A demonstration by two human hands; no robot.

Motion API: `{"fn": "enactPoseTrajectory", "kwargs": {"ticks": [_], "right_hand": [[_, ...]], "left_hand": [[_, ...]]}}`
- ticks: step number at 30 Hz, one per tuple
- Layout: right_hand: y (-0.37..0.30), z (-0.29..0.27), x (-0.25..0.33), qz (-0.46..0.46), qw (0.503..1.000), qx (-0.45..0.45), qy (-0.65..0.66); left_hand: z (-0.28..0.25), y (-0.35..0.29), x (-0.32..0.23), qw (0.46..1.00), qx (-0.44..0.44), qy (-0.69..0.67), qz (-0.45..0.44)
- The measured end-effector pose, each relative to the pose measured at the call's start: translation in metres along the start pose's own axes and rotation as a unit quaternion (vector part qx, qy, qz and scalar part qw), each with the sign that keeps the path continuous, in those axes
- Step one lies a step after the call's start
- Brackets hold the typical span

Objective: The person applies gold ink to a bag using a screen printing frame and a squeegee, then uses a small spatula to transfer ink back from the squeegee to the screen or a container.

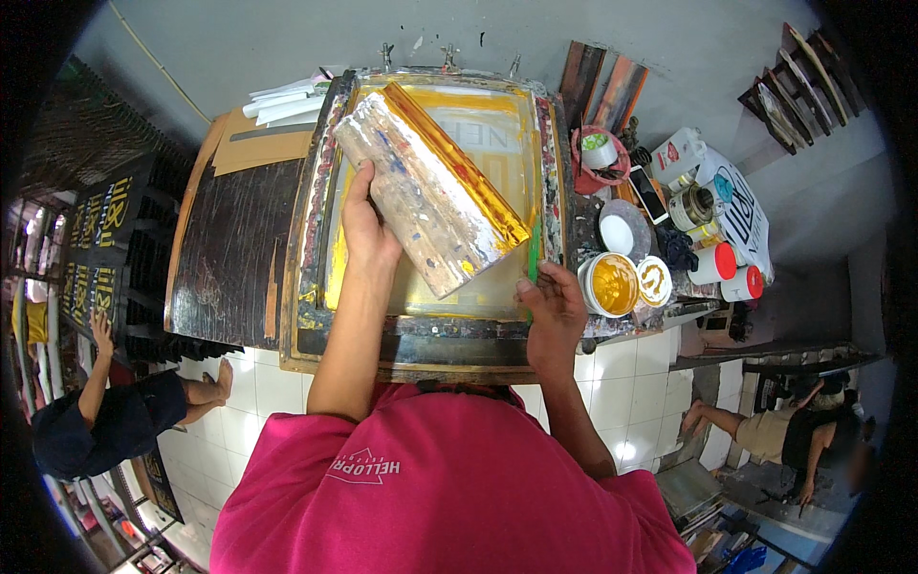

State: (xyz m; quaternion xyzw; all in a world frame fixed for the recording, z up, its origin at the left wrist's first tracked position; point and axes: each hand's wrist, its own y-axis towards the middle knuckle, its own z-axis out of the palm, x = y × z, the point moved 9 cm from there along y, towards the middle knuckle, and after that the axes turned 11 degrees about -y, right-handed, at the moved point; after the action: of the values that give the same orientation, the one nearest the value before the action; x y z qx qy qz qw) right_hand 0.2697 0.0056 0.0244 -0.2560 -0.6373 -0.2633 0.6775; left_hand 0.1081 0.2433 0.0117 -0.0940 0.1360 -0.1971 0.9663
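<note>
My left hand (pixel 368 234) is wrapped round the paint-spotted wooden handle of a wide squeegee (pixel 411 196). The squeegee is tilted above a screen-printing frame (pixel 314 206), and thick yellow ink coats its blade along the upper right side. In my right hand (pixel 557 311) is a thin green scraper (pixel 534 251), pinched between thumb and fingers. Its upper end is close to the squeegee's lower right corner; whether they touch I cannot tell. Yellow ink smears the mesh (pixel 406 298) below. Right of my right hand stands an open tub of yellow ink (pixel 584 279), beside its smeared lid (pixel 654 281).
Sheets of paper (pixel 287 100) and brown card (pixel 263 143) lie on the dark board (pixel 229 239) at left. A phone (pixel 648 196), red-lidded jars (pixel 714 263) and a pink basket (pixel 583 158) crowd the right side. Two other people are further off, at left (pixel 105 421) and right (pixel 803 440).
</note>
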Motion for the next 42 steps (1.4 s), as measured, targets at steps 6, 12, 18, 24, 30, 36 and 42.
{"fn": "enactPoseTrajectory", "kwargs": {"ticks": [6, 12, 18, 24, 30, 36, 42], "right_hand": [[-0.004, 0.002, 0.012, -0.059, 0.994, -0.002, -0.091], [-0.008, -0.004, 0.017, -0.126, 0.978, -0.026, -0.162], [0.004, -0.017, 0.019, -0.087, 0.982, -0.068, -0.150], [0.011, -0.008, 0.042, -0.158, 0.946, -0.104, -0.262], [0.008, 0.016, 0.054, -0.268, 0.902, -0.106, -0.323], [0.003, 0.011, 0.057, -0.272, 0.908, -0.118, -0.297], [0.000, 0.003, 0.051, -0.265, 0.912, -0.114, -0.292]], "left_hand": [[0.002, -0.002, 0.000, 1.000, 0.000, -0.003, -0.004], [-0.001, 0.002, -0.002, 1.000, -0.012, -0.005, 0.000], [-0.009, 0.008, -0.010, 1.000, -0.006, -0.013, 0.003], [-0.010, 0.004, -0.005, 1.000, -0.021, -0.017, -0.010], [-0.011, 0.004, 0.002, 0.999, -0.033, -0.030, -0.020], [-0.008, 0.002, 0.005, 0.999, -0.026, -0.033, -0.033], [-0.010, 0.008, 0.006, 0.998, -0.015, -0.054, -0.035]]}}
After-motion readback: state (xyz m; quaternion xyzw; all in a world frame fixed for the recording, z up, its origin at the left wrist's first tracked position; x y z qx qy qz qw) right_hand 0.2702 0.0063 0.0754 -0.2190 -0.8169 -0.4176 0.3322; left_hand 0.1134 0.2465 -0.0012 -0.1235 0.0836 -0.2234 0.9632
